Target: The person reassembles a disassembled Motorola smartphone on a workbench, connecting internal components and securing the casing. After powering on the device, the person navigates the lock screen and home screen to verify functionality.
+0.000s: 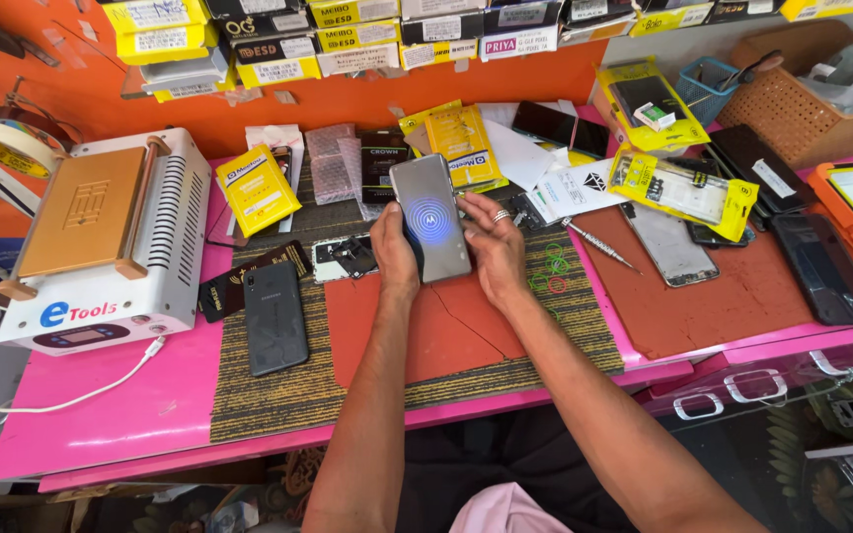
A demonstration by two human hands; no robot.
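Pink laminate covers the worktop, with a striped mat and a cracked red pad laid over it beneath the person's hands. The smartphone is held clear of the pad, tilted upright, its lit screen with a blue ring pattern turned toward the wearer, a position that suits reading the display. The left hand has its grip closed around the phone's left edge, thumb along the side. The right hand, wearing a ring, steadies the right edge with its fingers curled behind the body; both grips are grasping the phone.

To the left on the mat lies a dark phone, back up. Further left stands a white heating machine with a tan plate on top, its white cable trailing toward the near edge. A screwdriver rests to the right, near a bare phone back panel on a second red pad. Yellow packets lie along the far side.

The phone's rear is hidden. Small parts behind the left hand are too cluttered to identify. The drawer contents at the near right are blurred by glare.
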